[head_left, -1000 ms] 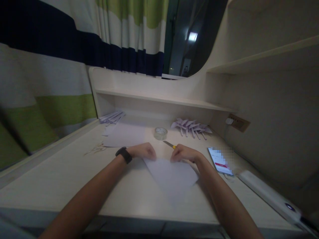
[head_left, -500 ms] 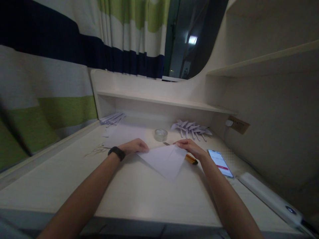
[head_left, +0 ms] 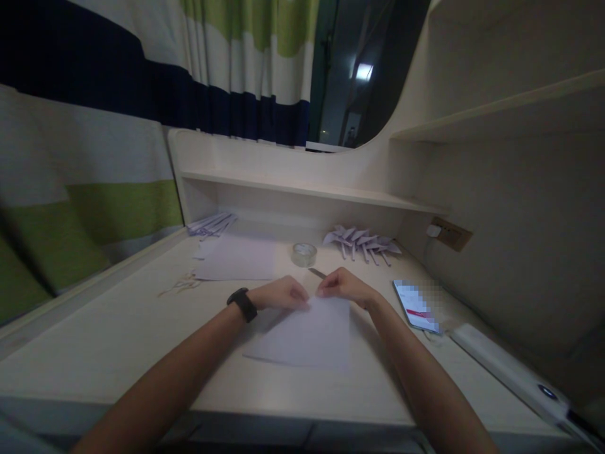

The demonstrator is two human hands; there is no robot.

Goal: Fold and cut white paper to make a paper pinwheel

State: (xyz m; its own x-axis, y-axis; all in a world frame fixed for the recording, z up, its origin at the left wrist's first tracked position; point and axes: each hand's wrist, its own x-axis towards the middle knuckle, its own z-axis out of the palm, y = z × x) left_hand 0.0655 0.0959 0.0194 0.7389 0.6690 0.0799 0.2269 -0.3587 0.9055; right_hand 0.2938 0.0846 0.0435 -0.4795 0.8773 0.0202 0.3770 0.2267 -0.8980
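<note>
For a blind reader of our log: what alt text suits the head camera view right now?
Two bare hands, left hand and right hand, pinch the far edge of a pale paper sheet lying on a dim desk. Behind them sit a tape roll, folded paper shapes and a phone.

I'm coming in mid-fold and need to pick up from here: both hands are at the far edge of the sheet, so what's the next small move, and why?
Probably press down and run the fingertips along the far edge of the sheet of paper. The left hand and right hand pinch that edge close together, and the sheet lies flat on the desk, so a crease there looks ready to be set.
</note>
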